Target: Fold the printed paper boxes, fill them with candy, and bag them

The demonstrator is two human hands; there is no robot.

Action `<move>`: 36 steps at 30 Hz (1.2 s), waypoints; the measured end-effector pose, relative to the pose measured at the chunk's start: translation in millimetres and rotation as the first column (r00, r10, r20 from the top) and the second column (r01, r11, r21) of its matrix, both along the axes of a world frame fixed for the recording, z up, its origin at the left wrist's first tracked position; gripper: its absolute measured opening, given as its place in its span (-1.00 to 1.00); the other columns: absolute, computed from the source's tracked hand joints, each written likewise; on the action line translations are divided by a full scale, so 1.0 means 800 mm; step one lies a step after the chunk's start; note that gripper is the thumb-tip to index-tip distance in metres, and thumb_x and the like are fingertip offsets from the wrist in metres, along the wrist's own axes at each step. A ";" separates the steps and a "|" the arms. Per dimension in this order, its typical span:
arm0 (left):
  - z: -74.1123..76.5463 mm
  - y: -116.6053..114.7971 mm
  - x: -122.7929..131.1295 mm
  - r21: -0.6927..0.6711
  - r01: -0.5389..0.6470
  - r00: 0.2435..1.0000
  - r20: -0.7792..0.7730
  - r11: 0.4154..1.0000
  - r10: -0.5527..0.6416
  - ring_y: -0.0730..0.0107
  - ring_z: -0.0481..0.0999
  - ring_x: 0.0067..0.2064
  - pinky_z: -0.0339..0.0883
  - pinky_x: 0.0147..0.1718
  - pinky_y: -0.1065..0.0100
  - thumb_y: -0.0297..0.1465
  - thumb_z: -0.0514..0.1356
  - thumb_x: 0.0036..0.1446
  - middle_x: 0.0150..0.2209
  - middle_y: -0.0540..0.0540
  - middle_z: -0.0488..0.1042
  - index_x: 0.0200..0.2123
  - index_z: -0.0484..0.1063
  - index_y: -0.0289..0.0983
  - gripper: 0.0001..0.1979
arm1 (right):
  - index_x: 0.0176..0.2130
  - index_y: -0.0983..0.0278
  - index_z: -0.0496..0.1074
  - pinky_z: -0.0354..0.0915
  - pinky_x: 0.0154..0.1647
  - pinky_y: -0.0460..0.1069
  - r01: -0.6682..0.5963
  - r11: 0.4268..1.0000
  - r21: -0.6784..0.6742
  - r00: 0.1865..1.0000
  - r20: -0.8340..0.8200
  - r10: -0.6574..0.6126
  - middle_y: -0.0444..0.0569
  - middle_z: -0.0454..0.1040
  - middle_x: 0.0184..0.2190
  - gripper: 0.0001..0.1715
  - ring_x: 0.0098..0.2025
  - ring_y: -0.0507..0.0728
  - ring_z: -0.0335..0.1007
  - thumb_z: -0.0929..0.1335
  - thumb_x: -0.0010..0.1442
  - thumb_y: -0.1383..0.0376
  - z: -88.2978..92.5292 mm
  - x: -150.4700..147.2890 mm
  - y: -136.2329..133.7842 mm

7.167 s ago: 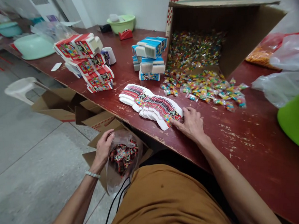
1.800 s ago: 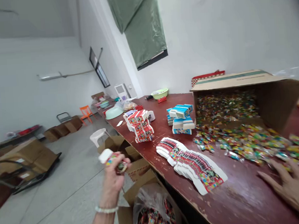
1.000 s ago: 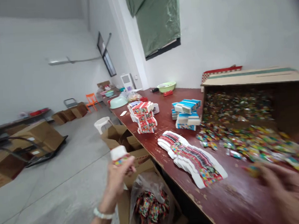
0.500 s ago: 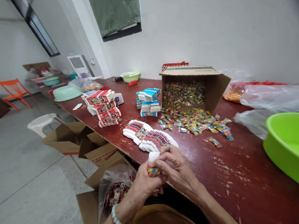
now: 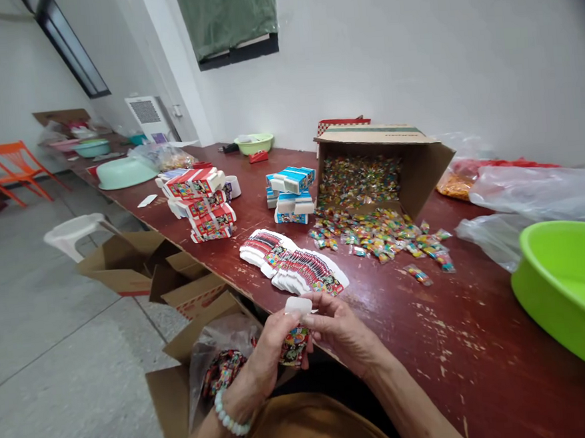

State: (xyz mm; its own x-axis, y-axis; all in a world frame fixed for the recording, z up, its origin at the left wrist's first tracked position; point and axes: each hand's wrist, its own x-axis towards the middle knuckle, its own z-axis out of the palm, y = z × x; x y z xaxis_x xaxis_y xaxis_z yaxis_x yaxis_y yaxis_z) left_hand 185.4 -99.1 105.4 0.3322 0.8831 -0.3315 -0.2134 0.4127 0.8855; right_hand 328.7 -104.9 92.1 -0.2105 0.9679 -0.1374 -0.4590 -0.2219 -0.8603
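A small printed carton [image 5: 295,349], red and multicoloured with a white end flap standing up, is held low over the table's front edge. My left hand [image 5: 268,354] is closed round its side. At the top, the fingers of my right hand [image 5: 347,328] pinch the carton near the white flap. Whether anything lies inside it is hidden. Just beyond my hands, flat folded cartons [image 5: 309,271] lie fanned out in an overlapping row. Small wrapped candies [image 5: 378,236] spill from a cardboard box [image 5: 424,176] lying on its side.
Stacks of red cartons [image 5: 206,208] and blue cartons [image 5: 292,182] stand behind the fan. A green basin [image 5: 543,295] is at the right, near plastic bags [image 5: 541,191]. Below the table's left edge, an open cardboard box [image 5: 170,401] holds a bag of small dark printed packs [image 5: 225,370].
The carton has turned and dropped slightly, so more of its printed face shows below my fingers. My right hand has shifted a little lower. The view has moved slightly.
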 end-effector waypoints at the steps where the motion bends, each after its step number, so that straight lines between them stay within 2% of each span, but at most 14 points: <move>1: -0.002 0.001 -0.001 -0.020 0.015 1.000 0.019 1.000 -0.015 0.41 0.39 -0.64 0.28 -0.63 0.40 -0.10 0.25 0.02 -0.56 -0.06 0.49 -0.37 0.51 -0.35 -0.62 | -0.09 0.22 0.40 0.22 -0.48 -0.10 0.080 0.997 0.018 0.996 0.028 -0.080 -0.16 0.42 -0.38 -0.40 -0.52 -0.01 0.28 0.57 -0.10 0.13 -0.004 -0.002 0.000; 3: -0.005 0.004 -0.001 -0.069 0.051 0.995 0.093 0.996 -0.044 0.41 0.39 -0.66 0.25 -0.66 0.40 -0.10 0.19 0.07 -0.58 -0.09 0.48 -0.43 0.49 -0.36 -0.61 | -0.09 0.19 0.38 0.23 -0.46 -0.10 0.266 0.956 0.127 0.953 0.116 -0.281 -0.19 0.37 -0.42 -0.41 -0.47 0.02 0.29 0.57 -0.09 0.14 -0.010 -0.005 0.001; 5: -0.004 0.007 -0.001 -0.116 0.043 0.986 0.167 0.992 -0.023 0.38 0.41 -0.67 0.21 -0.69 0.41 -0.11 0.17 0.09 -0.58 -0.11 0.49 -0.46 0.49 -0.37 -0.61 | -0.19 0.19 0.42 0.26 -0.43 -0.08 0.346 0.891 0.293 0.888 0.204 -0.412 -0.16 0.35 -0.41 -0.58 -0.44 0.04 0.30 0.54 -0.02 0.13 -0.013 -0.008 0.001; 8: 0.008 0.014 -0.008 -0.161 -0.003 0.967 0.251 0.987 0.044 0.30 0.46 -0.66 0.22 -0.71 0.39 -0.04 0.16 0.09 -0.58 -0.12 0.51 -0.37 0.51 -0.36 -0.55 | -0.26 0.19 0.50 0.32 -0.38 -0.05 0.259 0.837 0.483 0.845 0.307 -0.438 -0.07 0.37 -0.25 -0.80 -0.42 0.03 0.33 0.44 0.16 0.14 -0.010 -0.014 0.005; 11: 0.024 0.023 -0.025 -0.175 -0.096 0.946 0.290 0.980 0.144 0.23 0.50 -0.61 0.31 -0.65 0.32 0.05 0.12 0.10 -0.56 -0.12 0.52 -0.27 0.51 -0.34 -0.47 | -0.10 0.14 0.51 0.35 -0.34 -0.04 0.170 0.796 0.581 0.821 0.363 -0.440 -0.03 0.39 -0.16 -0.77 -0.38 0.04 0.36 0.36 0.25 0.18 0.000 -0.026 0.012; 13: 0.030 0.027 -0.038 -0.167 -0.192 0.923 0.304 0.967 0.236 0.25 0.53 -0.57 0.36 -0.58 0.32 -0.04 0.15 0.11 -0.54 -0.11 0.54 -0.27 0.51 -0.34 -0.55 | 0.00 0.10 0.48 0.36 -0.29 -0.04 0.138 0.762 0.633 0.810 0.371 -0.455 -0.02 0.40 -0.10 -0.70 -0.29 0.08 0.37 0.35 0.26 0.21 0.007 -0.036 0.017; 17: 0.032 0.023 -0.045 -0.145 -0.362 0.866 0.312 0.921 0.390 0.29 0.56 -0.46 0.42 -0.45 0.35 -0.29 0.24 0.04 -0.51 -0.05 0.56 -0.34 0.50 -0.34 -0.78 | 0.02 0.08 0.49 0.35 -0.15 0.00 0.064 0.714 0.697 0.816 0.375 -0.440 0.00 0.39 -0.10 -0.67 -0.10 0.14 0.36 0.35 0.25 0.29 0.018 -0.057 0.025; 21: 0.030 0.016 -0.035 -0.150 -0.423 0.826 0.341 0.894 0.448 0.30 0.57 -0.44 0.42 -0.44 0.37 -0.34 0.31 -0.09 -0.52 0.00 0.55 -0.42 0.45 -0.31 -0.83 | -0.16 0.13 0.57 0.32 -0.10 0.02 0.056 0.701 0.711 0.822 0.366 -0.436 -0.02 0.42 -0.19 -0.81 -0.10 0.14 0.37 0.36 0.24 0.29 0.028 -0.065 0.035; 25: 0.028 0.015 -0.030 -0.108 -0.399 0.848 0.334 0.911 0.411 0.31 0.57 -0.45 0.41 -0.46 0.39 -0.33 0.33 -0.08 -0.53 0.02 0.53 -0.38 0.45 -0.31 -0.79 | -0.38 0.19 0.56 0.31 -0.18 -0.01 0.066 0.764 0.642 0.842 0.374 -0.388 -0.06 0.45 -0.30 -0.90 -0.21 0.12 0.40 0.40 0.17 0.30 0.035 -0.064 0.046; 27: 0.025 0.015 -0.030 -0.111 -0.370 0.864 0.324 0.922 0.386 0.32 0.56 -0.46 0.40 -0.47 0.39 -0.30 0.33 -0.04 -0.54 0.02 0.53 -0.34 0.46 -0.32 -0.77 | -0.40 0.21 0.53 0.30 -0.25 -0.03 0.086 0.781 0.618 0.841 0.375 -0.389 -0.09 0.43 -0.34 -0.95 -0.27 0.10 0.39 0.43 0.12 0.32 0.034 -0.061 0.049; 30: 0.020 0.015 -0.029 -0.121 -0.361 0.862 0.335 0.925 0.380 0.34 0.55 -0.47 0.39 -0.48 0.41 -0.28 0.34 -0.04 -0.54 0.02 0.53 -0.35 0.44 -0.31 -0.75 | -0.36 0.22 0.52 0.30 -0.28 -0.04 0.082 0.745 0.662 0.815 0.385 -0.432 -0.08 0.42 -0.33 -0.97 -0.26 0.10 0.39 0.44 0.14 0.31 0.030 -0.055 0.049; 32: 0.017 0.014 -0.027 -0.097 -0.392 0.852 0.337 0.915 0.400 0.37 0.54 -0.49 0.37 -0.51 0.43 -0.29 0.36 -0.08 -0.53 0.04 0.52 -0.38 0.42 -0.30 -0.74 | -0.35 0.22 0.53 0.31 -0.15 -0.01 0.009 0.685 0.729 0.794 0.411 -0.447 -0.03 0.43 -0.24 -0.93 -0.17 0.12 0.40 0.43 0.19 0.28 0.028 -0.048 0.049; 34: 0.013 0.012 -0.025 -0.075 -0.367 0.870 0.325 0.927 0.370 0.39 0.52 -0.53 0.33 -0.57 0.45 -0.28 0.36 -0.06 -0.53 0.03 0.52 -0.38 0.41 -0.30 -0.74 | -0.36 0.22 0.53 0.29 -0.03 0.04 -0.075 0.645 0.760 0.785 0.444 -0.431 0.00 0.43 -0.17 -0.89 -0.09 0.15 0.39 0.41 0.22 0.27 0.027 -0.040 0.048; 36: 0.011 0.009 -0.025 -0.083 -0.244 0.919 0.298 0.966 0.258 0.39 0.49 -0.59 0.28 -0.65 0.45 -0.20 0.29 0.04 -0.53 -0.02 0.51 -0.35 0.43 -0.33 -0.72 | -0.39 0.23 0.49 0.34 -0.12 0.03 -0.104 0.695 0.712 0.808 0.468 -0.358 -0.03 0.45 -0.26 -0.83 -0.18 0.13 0.42 0.39 0.23 0.24 0.026 -0.035 0.047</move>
State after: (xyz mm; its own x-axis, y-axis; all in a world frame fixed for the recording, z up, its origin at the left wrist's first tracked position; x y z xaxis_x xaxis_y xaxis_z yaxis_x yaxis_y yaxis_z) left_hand 165.6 -91.6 114.0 0.1924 0.9378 -0.2890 -0.5708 0.3465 0.7444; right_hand 301.1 -67.2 113.0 -0.1913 0.8336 0.5182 0.1511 0.5466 -0.8236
